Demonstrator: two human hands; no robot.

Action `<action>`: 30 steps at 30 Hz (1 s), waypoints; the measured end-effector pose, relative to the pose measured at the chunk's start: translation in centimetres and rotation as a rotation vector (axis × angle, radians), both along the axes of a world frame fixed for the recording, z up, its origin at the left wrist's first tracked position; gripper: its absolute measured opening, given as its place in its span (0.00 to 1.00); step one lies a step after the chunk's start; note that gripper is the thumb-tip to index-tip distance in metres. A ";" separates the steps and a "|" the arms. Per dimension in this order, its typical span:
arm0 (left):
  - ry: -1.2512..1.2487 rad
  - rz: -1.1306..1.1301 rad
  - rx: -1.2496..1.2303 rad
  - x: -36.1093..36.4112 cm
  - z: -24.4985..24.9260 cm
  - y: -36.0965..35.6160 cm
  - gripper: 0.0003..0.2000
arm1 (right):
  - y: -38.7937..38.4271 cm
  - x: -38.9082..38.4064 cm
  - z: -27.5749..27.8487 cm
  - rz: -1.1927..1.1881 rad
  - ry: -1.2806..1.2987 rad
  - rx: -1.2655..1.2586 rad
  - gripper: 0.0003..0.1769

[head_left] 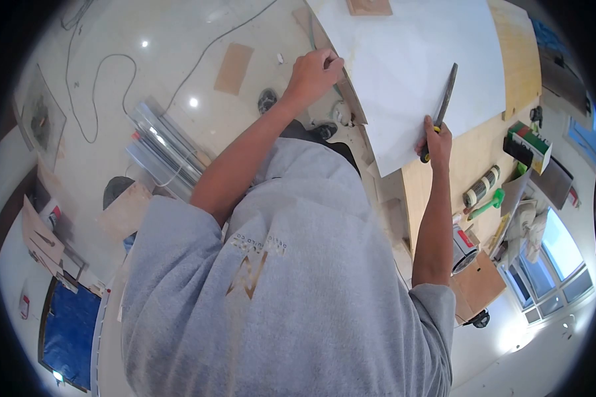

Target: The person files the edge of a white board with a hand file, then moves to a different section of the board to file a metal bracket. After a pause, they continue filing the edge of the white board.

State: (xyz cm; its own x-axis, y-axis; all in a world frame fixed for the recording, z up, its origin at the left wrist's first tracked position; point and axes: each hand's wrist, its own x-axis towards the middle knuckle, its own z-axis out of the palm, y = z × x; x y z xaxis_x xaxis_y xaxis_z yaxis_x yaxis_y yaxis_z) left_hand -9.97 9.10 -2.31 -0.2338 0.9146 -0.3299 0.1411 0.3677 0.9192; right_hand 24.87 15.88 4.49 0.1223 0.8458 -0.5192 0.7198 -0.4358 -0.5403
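My right hand [436, 142] is wrapped round the black and yellow handle of a file [447, 92], whose dark tapered blade points up and away over a large white sheet [404, 79]. The sheet lies on a wooden workbench [430, 192]. My left hand [314, 76] is closed, fingers curled, just beside the sheet's left edge. What it holds, if anything, is hidden from this side.
A brown wood piece [369, 6] lies on the sheet's far end. On the bench's right stand a green box [528, 145], a green-handled tool [489, 205] and a tin [463, 248]. A cable [136, 66], a brown board [234, 69] and long metal profiles [162, 145] lie on the floor at left.
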 end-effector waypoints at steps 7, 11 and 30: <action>-0.343 0.204 0.023 -1.2 -2.7 -1.8 0.12 | 0.0 -0.7 0.3 -0.007 -0.083 0.005 0.24; -0.021 0.208 0.159 -1.8 -2.1 -0.3 0.13 | 0.0 -0.8 0.4 -0.008 -0.058 -0.005 0.26; 0.012 0.372 0.219 -3.2 -2.4 1.1 0.11 | 0.2 -0.7 0.0 -0.013 -0.076 -0.013 0.25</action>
State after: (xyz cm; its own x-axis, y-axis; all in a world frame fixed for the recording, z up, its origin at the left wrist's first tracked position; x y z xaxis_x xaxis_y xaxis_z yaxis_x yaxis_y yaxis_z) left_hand -13.16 10.16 -4.70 -0.5631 0.8156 -0.1330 0.0469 0.1923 0.9802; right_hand 24.18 16.09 4.52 0.1726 0.8374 -0.5187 0.7526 -0.4518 -0.4790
